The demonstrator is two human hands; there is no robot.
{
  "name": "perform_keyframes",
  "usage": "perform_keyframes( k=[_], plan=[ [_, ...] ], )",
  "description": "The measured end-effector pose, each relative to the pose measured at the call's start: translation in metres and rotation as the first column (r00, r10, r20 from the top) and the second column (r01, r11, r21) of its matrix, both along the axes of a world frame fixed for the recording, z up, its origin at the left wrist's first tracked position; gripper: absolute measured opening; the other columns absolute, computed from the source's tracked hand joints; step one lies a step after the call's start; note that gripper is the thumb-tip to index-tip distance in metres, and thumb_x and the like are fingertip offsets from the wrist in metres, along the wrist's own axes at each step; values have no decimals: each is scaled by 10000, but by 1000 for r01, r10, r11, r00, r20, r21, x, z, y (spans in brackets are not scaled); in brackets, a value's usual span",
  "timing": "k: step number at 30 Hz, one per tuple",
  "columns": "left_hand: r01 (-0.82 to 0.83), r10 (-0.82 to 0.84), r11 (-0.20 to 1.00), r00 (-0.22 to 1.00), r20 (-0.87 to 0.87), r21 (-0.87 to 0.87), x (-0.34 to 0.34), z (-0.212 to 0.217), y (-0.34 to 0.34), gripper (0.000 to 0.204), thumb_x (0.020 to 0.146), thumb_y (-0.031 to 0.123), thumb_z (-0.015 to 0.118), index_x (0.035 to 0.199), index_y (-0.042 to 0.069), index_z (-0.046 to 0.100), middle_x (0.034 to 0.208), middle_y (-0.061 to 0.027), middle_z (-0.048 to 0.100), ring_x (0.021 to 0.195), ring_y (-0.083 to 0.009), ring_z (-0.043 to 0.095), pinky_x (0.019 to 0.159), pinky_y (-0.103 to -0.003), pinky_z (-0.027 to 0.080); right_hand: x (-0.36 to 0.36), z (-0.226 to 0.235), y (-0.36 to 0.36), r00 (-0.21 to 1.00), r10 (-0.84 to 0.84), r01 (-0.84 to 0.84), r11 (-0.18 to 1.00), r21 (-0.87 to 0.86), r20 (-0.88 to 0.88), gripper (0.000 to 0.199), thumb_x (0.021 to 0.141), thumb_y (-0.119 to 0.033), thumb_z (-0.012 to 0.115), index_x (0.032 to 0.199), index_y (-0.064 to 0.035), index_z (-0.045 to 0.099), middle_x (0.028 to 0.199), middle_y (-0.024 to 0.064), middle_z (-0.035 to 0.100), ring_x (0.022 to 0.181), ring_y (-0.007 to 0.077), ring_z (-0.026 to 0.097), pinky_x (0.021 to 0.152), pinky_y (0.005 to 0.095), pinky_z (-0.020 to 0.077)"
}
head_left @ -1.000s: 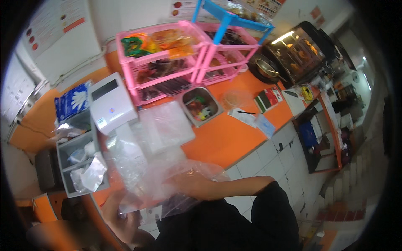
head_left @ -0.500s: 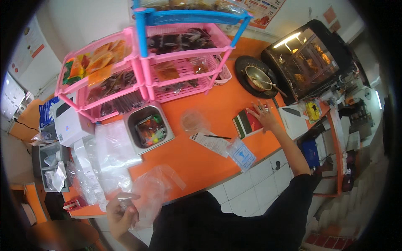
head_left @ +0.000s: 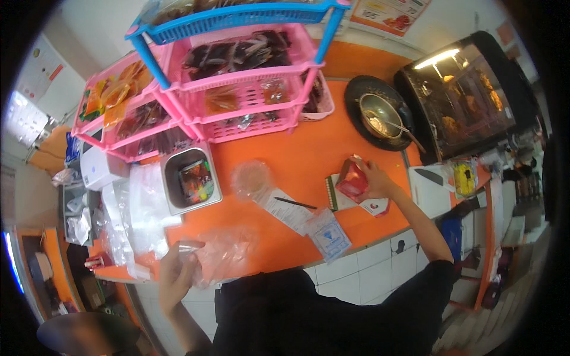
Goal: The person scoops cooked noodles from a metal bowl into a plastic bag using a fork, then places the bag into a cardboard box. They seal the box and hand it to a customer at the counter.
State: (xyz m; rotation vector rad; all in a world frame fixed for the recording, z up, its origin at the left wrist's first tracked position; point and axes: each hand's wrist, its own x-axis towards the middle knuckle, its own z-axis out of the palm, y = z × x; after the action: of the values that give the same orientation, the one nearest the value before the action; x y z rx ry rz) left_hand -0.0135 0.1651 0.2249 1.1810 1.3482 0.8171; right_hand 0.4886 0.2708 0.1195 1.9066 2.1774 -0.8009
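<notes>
Over the near left edge of the orange counter (head_left: 255, 225), my left hand (head_left: 176, 270) is closed on a clear plastic bag (head_left: 222, 255), which spreads out to its right. My right hand (head_left: 380, 183) grips a red paper box (head_left: 351, 181) and tilts it above a green-edged notebook (head_left: 332, 193). A white and red flap (head_left: 375, 206) shows under that hand; whether it belongs to the box I cannot tell. To the left lie a printed paper slip (head_left: 286, 215), a dark pen (head_left: 295, 203), a blue-and-white packet (head_left: 328, 236) and a clear round plastic-wrapped item (head_left: 252, 179).
Pink racks (head_left: 237, 83) of packets stand at the back, behind a steel tub (head_left: 169, 184) of small sachets. Plastic bags (head_left: 148, 202) cover the counter's left. At right are a pan (head_left: 380, 115) with a ladle, a lit food warmer (head_left: 469, 95) and a knife on a white board (head_left: 428, 190).
My right hand, spread flat on the red box before, now grips it and has raised and tilted it. The plastic bag in my left hand has shifted up over the counter. The view has shifted.
</notes>
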Motion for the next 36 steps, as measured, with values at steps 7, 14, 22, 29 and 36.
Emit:
perform_keyframes(
  k=[7,14,22,29,36],
  plan=[
    [31,-34,999,996,86,31,-2,-1,7,337,957,124,471,1279,26,446,634,35,436,557,-37,389,514,-197,312,-15,6,-46,416,-565,300,825,-478,-713,855,589,-152,806,1325,-51,382,1127,125,571,1032,229,582,884,366,485],
    [51,-58,998,964,259,35,-12,9,-5,347,966,103,436,1301,16,407,614,-34,510,536,-86,504,484,-216,373,-262,-10,-94,-527,-727,-266,634,-726,-441,544,726,-75,689,1223,-57,469,1065,65,590,996,186,582,878,369,483],
    [-206,161,969,946,283,137,-68,2,-31,383,1000,157,363,1357,22,327,546,37,339,423,-36,337,414,-199,252,-389,12,-67,562,578,-2,717,697,-592,972,588,-375,832,1394,-192,321,1237,229,337,1123,407,378,903,555,347],
    [-494,426,832,861,279,254,-113,-47,-23,432,1009,313,372,1237,-26,513,566,64,240,429,-14,228,404,-187,179,-401,49,-71,652,738,-656,664,358,-173,999,605,-482,772,1429,-241,260,1287,239,339,1181,426,368,967,573,308],
    [-614,459,785,669,585,85,-132,-54,-9,505,999,325,399,1182,-137,490,554,70,227,414,-14,200,384,-202,158,-409,15,-47,668,604,-620,775,125,-435,1047,603,-369,776,1451,-249,173,1326,258,315,1201,444,359,1000,551,299]
  ],
)
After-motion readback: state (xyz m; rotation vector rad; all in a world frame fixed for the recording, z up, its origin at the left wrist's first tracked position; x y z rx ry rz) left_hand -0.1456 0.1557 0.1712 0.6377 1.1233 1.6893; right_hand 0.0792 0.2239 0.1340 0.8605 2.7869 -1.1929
